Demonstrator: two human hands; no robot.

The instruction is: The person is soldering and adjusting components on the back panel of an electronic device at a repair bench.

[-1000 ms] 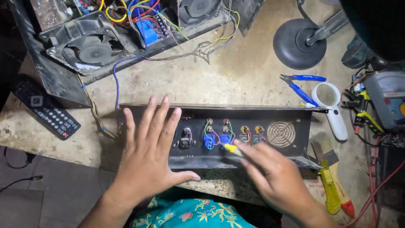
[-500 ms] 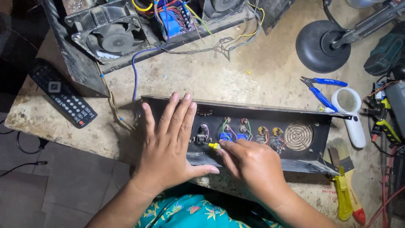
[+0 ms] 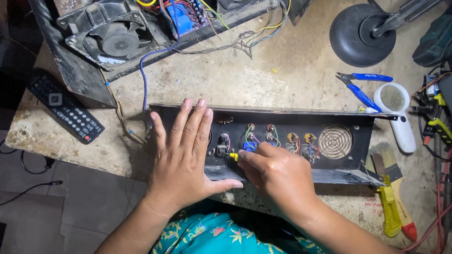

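A long black metal panel (image 3: 358, 141) lies across the worn bench, with jacks, small wired sockets and a round grille (image 3: 335, 142) on its inner face. My left hand (image 3: 183, 160) lies flat on the panel's left end, fingers spread, pressing it down. My right hand (image 3: 273, 176) is closed around a small yellow-handled screwdriver (image 3: 233, 156); only its yellow end shows. The tip points left at a small socket (image 3: 221, 150) near the panel's middle.
An open chassis with a fan (image 3: 115, 42), a blue circuit board and loose wires sits at the back. A remote (image 3: 66, 109) lies left. Blue pliers (image 3: 362, 87), a white magnifier (image 3: 398, 110), a yellow-handled brush (image 3: 388, 202) and a round lamp base (image 3: 360, 33) are right.
The view has shifted, so the panel sits more to the right. My right hand has moved the screwdriver left along the panel toward the small socket. My left hand stays flat.
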